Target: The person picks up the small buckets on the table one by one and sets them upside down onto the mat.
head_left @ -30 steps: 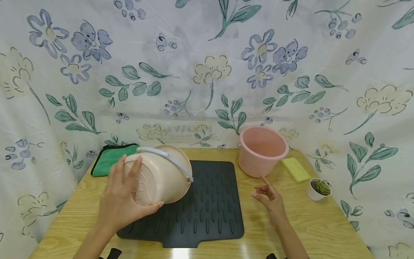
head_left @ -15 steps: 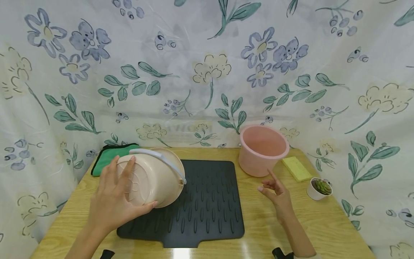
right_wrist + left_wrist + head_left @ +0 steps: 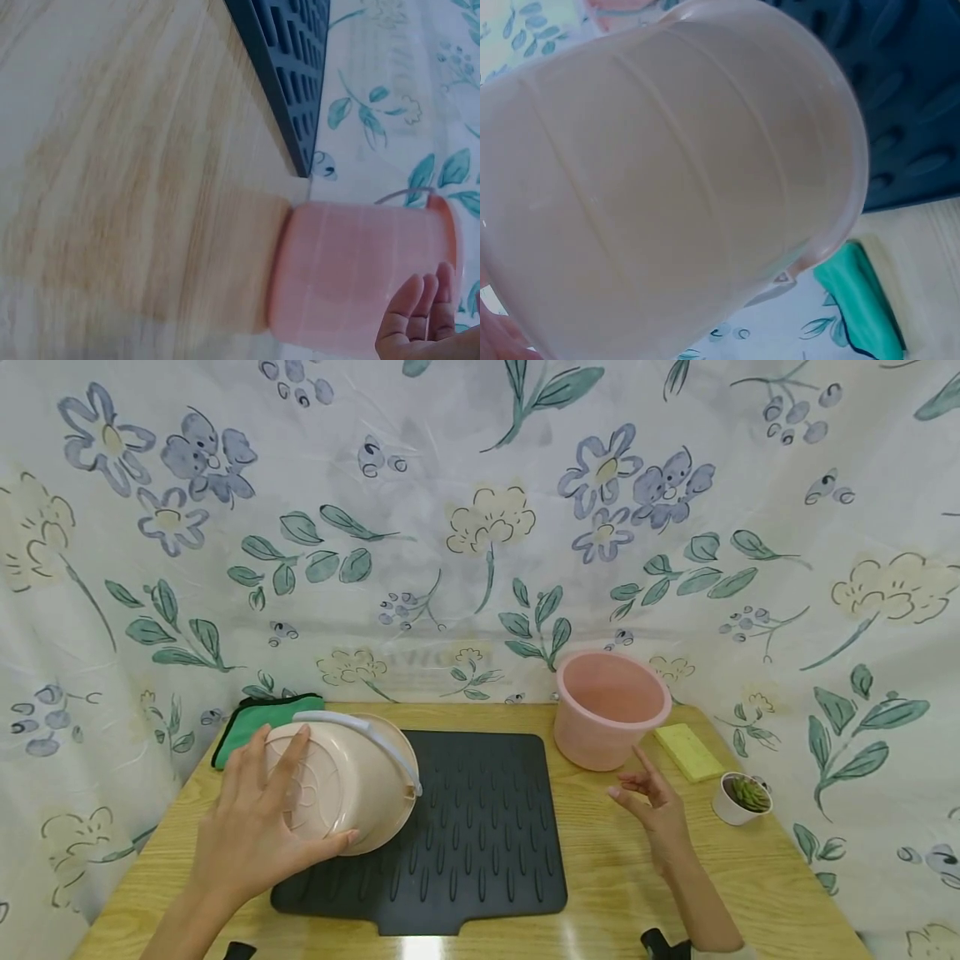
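My left hand [image 3: 243,827] grips a cream plastic bucket [image 3: 363,785] around its base end, thumb below and fingers across the bottom. The bucket lies tipped sideways above the left part of a black ridged mat [image 3: 487,827], its mouth facing right and away from me. Its pale blue handle [image 3: 367,735] lies along the upper side. Bucket wall [image 3: 675,172] fills most of the left wrist view; the inside is hidden. My right hand [image 3: 660,806] holds nothing, fingers loosely bent, just in front of a pink bucket [image 3: 600,743] that stands upright.
A green cloth [image 3: 258,722] with black edging lies at the back left of the wooden table [image 3: 615,893]. Right of the pink bucket are a yellow sponge [image 3: 690,753] and a small potted succulent [image 3: 742,797]. A floral curtain [image 3: 480,527] hangs behind.
My left hand has carried the cream bucket a little to the left and slightly nearer to me. My right hand has drifted right. The pink bucket stays where it was.
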Tool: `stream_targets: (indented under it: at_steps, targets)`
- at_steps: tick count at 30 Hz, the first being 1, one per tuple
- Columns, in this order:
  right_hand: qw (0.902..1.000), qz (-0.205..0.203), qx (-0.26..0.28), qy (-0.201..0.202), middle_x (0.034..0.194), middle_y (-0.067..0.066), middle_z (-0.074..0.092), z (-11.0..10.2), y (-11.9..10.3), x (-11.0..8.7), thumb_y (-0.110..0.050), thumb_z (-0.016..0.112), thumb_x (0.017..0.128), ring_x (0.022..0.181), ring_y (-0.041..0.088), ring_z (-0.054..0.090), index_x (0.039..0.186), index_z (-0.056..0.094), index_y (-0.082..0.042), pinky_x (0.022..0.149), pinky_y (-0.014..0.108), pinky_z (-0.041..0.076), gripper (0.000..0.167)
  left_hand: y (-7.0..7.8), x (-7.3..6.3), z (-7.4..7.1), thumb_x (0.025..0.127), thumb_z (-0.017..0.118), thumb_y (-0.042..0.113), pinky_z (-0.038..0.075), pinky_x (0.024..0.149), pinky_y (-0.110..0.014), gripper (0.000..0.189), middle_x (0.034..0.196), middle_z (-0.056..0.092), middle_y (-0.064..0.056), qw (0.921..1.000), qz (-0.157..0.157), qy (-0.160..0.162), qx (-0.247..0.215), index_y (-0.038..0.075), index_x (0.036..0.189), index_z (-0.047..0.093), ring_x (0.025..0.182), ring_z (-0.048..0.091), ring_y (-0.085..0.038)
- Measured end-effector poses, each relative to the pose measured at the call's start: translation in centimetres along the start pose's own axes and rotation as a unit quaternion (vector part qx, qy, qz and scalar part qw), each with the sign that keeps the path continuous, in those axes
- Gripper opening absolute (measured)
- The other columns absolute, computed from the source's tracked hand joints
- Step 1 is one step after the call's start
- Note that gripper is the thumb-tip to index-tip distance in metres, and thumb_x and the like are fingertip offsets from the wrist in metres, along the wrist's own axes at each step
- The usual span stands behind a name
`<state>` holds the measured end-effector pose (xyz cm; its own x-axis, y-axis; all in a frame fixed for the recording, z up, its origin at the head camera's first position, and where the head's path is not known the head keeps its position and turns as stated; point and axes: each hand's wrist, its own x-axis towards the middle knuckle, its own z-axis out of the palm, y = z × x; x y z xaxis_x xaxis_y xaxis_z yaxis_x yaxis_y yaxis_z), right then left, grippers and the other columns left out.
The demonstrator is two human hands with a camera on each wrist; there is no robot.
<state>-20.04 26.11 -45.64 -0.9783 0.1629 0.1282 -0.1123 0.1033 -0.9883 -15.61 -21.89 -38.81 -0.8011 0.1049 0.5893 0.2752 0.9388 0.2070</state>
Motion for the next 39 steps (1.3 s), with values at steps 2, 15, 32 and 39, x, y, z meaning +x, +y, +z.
stream_targets:
  at_steps: [2,15,32,39]
  targets:
    - [1.0,-0.001,-0.004,0.003,0.102,-0.013,0.062,-0.2,-0.2,0.2,-0.004,0.071,0.09,0.101,0.01,0.058,0.154,0.038,-0.019,0.087,0.016,0.048,0.074,0.1,0.0,-0.2,0.046,0.086,0.071,0.045,0.049,-0.066,0.128,0.154,0.028,-0.023,0.9999,-0.007,-0.012,0.004,0.027,0.155,0.033,0.128,0.034,-0.04]
    - [0.9999,0.001,0.014,0.003,0.104,-0.014,0.06,-1.4,-1.1,0.8,-0.005,0.069,0.092,0.102,0.007,0.055,0.156,0.034,-0.018,0.087,0.015,0.048,0.074,0.3,0.3,-0.2,0.05,0.084,0.073,0.043,0.047,-0.067,0.128,0.152,0.027,-0.024,0.9979,-0.038,-0.05,0.011,0.028,0.157,0.029,0.127,0.032,-0.042]
    - [0.9995,0.008,0.02,0.021,0.104,-0.01,0.063,-1.6,-0.9,0.5,-0.006,0.067,0.094,0.097,0.006,0.055,0.155,0.036,-0.024,0.088,0.015,0.047,0.072,1.3,3.3,1.8,0.062,0.064,0.088,0.046,0.054,-0.064,0.125,0.152,0.022,-0.032,0.9825,-0.045,-0.177,0.036,0.021,0.158,0.022,0.127,0.027,-0.053]
    - [0.9994,0.009,0.022,0.025,0.104,-0.01,0.063,-1.6,-0.9,0.5,-0.006,0.068,0.093,0.097,0.006,0.055,0.155,0.036,-0.025,0.088,0.015,0.047,0.072,1.2,3.9,2.3,0.062,0.061,0.09,0.046,0.059,-0.068,0.127,0.153,0.021,-0.034,0.9806,-0.047,-0.186,0.041,0.021,0.159,0.02,0.128,0.027,-0.056]
